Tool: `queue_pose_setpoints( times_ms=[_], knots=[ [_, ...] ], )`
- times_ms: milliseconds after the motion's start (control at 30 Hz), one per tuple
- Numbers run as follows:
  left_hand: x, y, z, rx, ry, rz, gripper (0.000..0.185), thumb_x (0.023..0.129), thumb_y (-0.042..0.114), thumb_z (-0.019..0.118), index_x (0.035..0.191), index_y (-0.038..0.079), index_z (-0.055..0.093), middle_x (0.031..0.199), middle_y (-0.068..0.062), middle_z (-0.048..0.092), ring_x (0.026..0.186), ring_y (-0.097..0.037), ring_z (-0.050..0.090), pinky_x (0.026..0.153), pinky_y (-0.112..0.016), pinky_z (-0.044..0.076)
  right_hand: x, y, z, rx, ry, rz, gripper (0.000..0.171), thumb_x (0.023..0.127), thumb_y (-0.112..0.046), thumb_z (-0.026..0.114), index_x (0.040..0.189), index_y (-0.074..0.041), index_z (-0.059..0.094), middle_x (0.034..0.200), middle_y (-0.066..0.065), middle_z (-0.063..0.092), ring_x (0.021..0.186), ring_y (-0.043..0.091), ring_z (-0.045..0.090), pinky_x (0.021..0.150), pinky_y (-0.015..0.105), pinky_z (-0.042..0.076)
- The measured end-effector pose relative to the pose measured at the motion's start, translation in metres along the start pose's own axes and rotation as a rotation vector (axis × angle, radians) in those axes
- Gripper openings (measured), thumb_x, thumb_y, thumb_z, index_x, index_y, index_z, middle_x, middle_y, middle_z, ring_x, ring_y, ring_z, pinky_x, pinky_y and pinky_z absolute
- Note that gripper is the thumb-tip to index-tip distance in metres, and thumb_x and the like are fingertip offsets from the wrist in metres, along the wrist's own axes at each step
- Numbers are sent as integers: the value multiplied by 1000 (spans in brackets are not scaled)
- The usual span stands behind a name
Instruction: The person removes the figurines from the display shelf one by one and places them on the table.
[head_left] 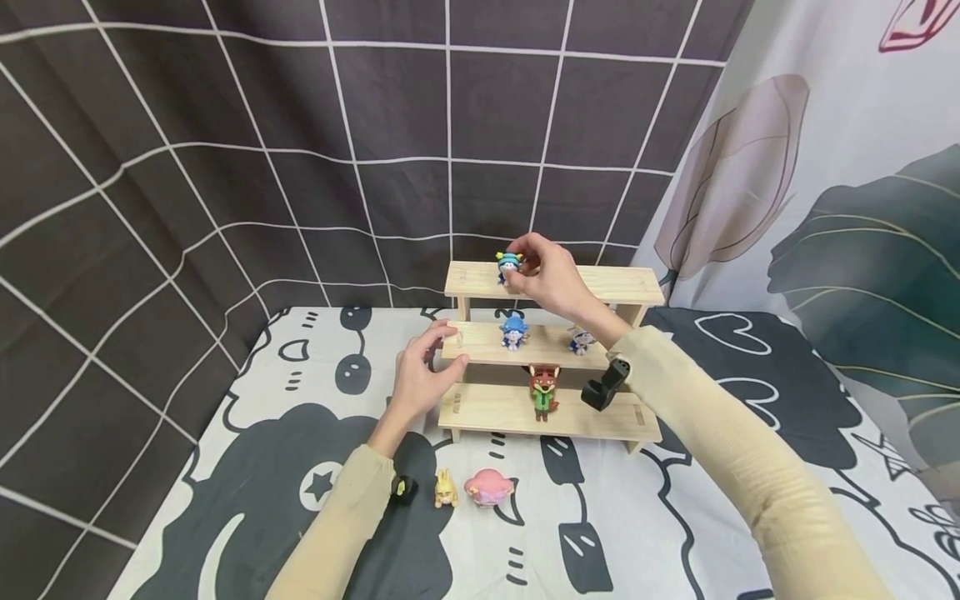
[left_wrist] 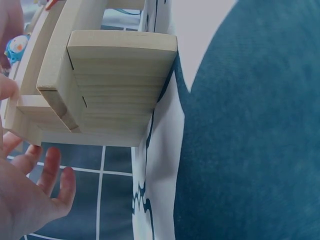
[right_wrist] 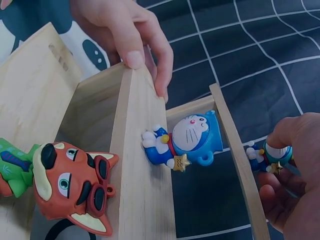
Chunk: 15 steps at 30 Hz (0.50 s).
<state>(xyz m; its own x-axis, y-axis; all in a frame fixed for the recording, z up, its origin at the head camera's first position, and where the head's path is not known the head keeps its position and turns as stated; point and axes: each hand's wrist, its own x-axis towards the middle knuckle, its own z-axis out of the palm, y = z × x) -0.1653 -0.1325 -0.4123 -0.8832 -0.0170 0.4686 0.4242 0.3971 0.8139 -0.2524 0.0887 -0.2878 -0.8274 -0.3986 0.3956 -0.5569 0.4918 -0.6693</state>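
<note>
Both arms wear long, close-fitting sleeves of a pale beige, finely knit cloth that runs down to the wrists and ends without a visible cuff band. The left hand [head_left: 417, 382] and the right hand [head_left: 552, 272] are bare, with no rings or gloves. A small black device [head_left: 604, 386] is strapped under the right wrist, and another black device [head_left: 403, 490] sits under the left sleeve.
</note>
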Motion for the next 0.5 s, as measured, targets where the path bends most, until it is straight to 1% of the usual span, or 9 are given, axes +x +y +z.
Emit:
queue_pose_setpoints(
  times_ms=[300,500],
  knots=[
    [0,0,0,4,6,1,41,80,14,77,119,5,68,139,-13,58,104,-34,59,88,-60,47,-9,-5,-4,11,-2,9,29,89,-4,70,116,3,60,100,15,64,89,27,63,74,33,51],
    [-1,-1,0,9,10,5,41,80,14,77,119,5,68,139,-13,58,104,-34,60,87,-59,48,-16,-6,-7,10,4,-5,29,89,-4,71,115,3,61,101,14,65,89,27,64,74,37,53]
  ],
)
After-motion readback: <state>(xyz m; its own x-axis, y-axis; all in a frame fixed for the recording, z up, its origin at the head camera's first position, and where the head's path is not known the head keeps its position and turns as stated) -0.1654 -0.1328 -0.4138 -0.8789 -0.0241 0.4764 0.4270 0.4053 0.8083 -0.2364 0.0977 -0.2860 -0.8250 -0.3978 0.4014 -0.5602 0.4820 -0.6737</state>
